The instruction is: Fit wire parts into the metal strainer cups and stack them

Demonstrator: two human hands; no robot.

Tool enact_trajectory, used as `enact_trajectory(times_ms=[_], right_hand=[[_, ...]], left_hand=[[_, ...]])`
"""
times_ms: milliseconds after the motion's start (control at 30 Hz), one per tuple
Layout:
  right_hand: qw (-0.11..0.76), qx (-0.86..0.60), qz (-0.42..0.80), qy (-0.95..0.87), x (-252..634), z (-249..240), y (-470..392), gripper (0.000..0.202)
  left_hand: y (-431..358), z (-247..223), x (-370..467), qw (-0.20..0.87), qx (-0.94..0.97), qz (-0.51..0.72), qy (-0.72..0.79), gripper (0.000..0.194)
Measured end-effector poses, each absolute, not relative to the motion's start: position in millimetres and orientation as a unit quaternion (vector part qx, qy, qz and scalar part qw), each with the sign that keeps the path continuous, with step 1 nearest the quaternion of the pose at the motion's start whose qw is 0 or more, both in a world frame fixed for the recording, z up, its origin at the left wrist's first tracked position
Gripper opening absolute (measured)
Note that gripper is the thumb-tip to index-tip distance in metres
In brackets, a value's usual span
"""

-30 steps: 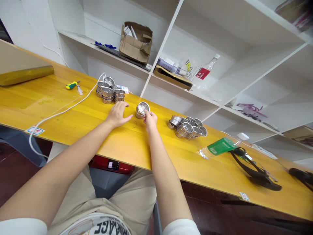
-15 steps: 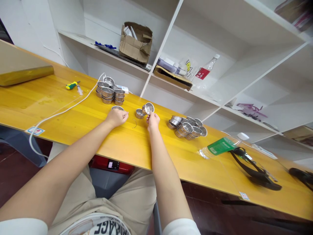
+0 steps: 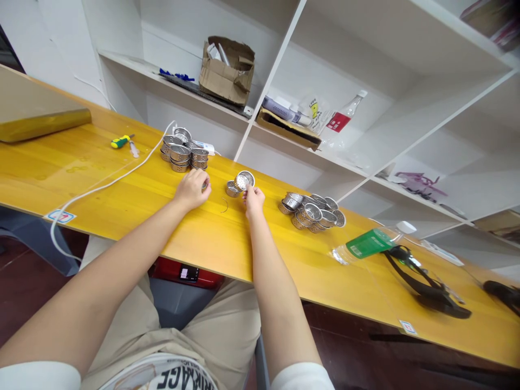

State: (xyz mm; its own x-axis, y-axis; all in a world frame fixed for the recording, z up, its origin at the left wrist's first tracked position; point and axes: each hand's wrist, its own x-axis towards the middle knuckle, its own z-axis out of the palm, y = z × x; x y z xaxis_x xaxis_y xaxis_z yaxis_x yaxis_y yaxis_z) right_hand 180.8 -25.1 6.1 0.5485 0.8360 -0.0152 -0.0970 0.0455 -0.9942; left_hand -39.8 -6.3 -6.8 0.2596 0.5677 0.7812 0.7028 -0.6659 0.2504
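Note:
My right hand [image 3: 254, 201] pinches a small perforated metal cup [image 3: 245, 180] by its near edge, tilted so its inside shows. Just left of that cup, a second metal cup [image 3: 232, 189] stands on the table. My left hand [image 3: 193, 189] is curled closed over another cup, of which only a sliver of metal [image 3: 203, 186] shows by the thumb; the rest is hidden. A thin curved wire [image 3: 225, 205] lies between my hands. Beyond my left hand are stacked metal cups [image 3: 179, 154], and more cups [image 3: 312, 212] are grouped to the right.
A white cable [image 3: 114, 174] crosses the yellow table's left side, near a yellow-green screwdriver [image 3: 120, 141]. On the right, a green-labelled bottle [image 3: 369, 243] lies beside a black headset-like strap [image 3: 426, 292]. White shelves behind hold a torn cardboard box [image 3: 226, 73].
My left hand has risen slightly and turned, covering the cup that showed behind it. The right hand's cup has shifted a little left and down.

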Motion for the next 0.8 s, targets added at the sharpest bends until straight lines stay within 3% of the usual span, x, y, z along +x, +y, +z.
enact_trajectory(times_ms=[167, 467, 800], right_hand=[[0.643, -0.584, 0.338, -0.362, 178, 3, -25, 0.032], [0.589, -0.514, 0.343, -0.522, 144, 4, -41, 0.050], [0.532, -0.556, 0.247, -0.589, 139, -4, -42, 0.053]], left_hand=[[-10, -5, -39, 0.068, -0.789, -0.465, -0.396, 0.007], [-21, -7, -21, -0.014, -0.801, -0.498, -0.331, 0.054], [-12, -14, -19, -0.095, -0.812, -0.460, -0.347, 0.044]])
